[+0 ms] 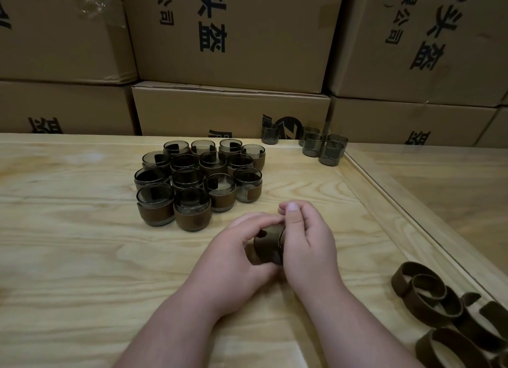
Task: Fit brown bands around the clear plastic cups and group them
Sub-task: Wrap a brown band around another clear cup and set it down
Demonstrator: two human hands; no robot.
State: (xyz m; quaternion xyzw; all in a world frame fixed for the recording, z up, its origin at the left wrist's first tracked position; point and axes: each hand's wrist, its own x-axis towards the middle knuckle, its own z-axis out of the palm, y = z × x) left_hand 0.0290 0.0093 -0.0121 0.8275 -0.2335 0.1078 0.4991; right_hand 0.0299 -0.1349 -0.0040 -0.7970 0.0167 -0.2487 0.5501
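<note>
Both hands hold one clear cup on its side with a brown band (268, 244) around it, just above the wooden table. My left hand (236, 253) grips the banded cup from the left. My right hand (308, 242) curls round its right end, thumb on top at the rim. A cluster of several banded cups (198, 181) stands upright on the table behind my hands, to the left. Several bare clear cups (323, 148) stand at the back right. Loose brown bands (439, 307) lie at the right front.
The wooden table (82, 244) has a raised rim (384, 203) along its right side. Stacked cardboard boxes (233, 51) form a wall right behind the table's far edge.
</note>
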